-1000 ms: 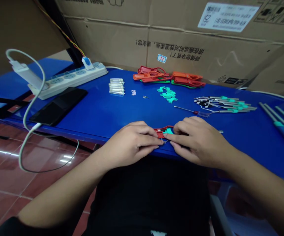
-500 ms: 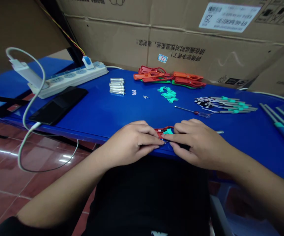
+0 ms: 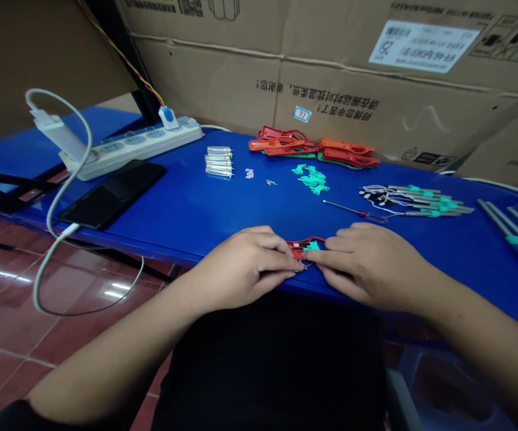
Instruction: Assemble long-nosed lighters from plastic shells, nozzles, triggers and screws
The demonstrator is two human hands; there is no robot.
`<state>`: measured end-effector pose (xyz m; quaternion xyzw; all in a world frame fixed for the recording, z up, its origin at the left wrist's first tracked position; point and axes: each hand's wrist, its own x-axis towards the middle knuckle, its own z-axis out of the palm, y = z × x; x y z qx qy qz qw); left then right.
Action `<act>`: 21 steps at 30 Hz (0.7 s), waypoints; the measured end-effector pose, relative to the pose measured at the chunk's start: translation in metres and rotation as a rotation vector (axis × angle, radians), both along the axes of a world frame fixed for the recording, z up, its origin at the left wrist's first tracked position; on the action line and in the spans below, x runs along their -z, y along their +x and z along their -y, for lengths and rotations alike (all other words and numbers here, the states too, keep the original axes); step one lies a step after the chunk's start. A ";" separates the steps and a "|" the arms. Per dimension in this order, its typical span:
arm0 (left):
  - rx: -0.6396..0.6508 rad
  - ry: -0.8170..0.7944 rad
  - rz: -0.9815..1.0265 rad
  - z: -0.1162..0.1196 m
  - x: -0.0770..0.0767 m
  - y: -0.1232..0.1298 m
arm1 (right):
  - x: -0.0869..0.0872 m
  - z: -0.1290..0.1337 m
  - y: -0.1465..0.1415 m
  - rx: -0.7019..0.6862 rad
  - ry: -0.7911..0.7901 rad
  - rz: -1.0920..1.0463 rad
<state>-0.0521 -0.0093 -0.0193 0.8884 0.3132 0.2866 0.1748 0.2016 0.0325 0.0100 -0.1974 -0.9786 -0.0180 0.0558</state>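
1. Red plastic clip (image 3: 295, 246) with a teal piece (image 3: 313, 245) fitted into it sits at the near edge of our blue desk (image 3: 173, 203), between our two hands.
2. Our left hand (image 3: 241, 266) closes on it from the left, its fingers curled over. Our right hand (image 3: 366, 266) closes on it from the right, so both hold the clip in a narrow pinch. A thin metal bit (image 3: 306, 264) shows just below it.
3. Since the earlier view, the grey metal rod beside our right hand has gone from sight, and the whole scene sits slightly lower and to the right.
4. Across the desk lie orange and red plastic clips (image 3: 313, 146), loose teal pieces (image 3: 310, 178), clear tubes with metal pins (image 3: 218, 161), a small screwdriver (image 3: 355, 211) and wired metal rods with teal collars (image 3: 420, 203).
5. To the left are a white power strip (image 3: 128, 146) and a black phone (image 3: 110, 194). Cardboard boxes (image 3: 375, 78) stand behind the desk.
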 end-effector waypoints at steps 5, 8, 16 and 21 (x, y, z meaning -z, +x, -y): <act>0.000 -0.009 -0.001 0.000 -0.001 0.000 | -0.001 0.003 -0.002 0.078 -0.101 -0.022; 0.004 -0.013 0.008 0.000 -0.002 0.000 | -0.001 0.003 0.001 0.062 -0.074 -0.016; 0.009 -0.017 0.007 0.000 -0.002 0.000 | 0.002 0.002 0.004 0.029 -0.051 -0.044; 0.006 -0.008 0.006 0.000 -0.002 0.001 | 0.004 0.001 0.004 0.056 -0.145 -0.075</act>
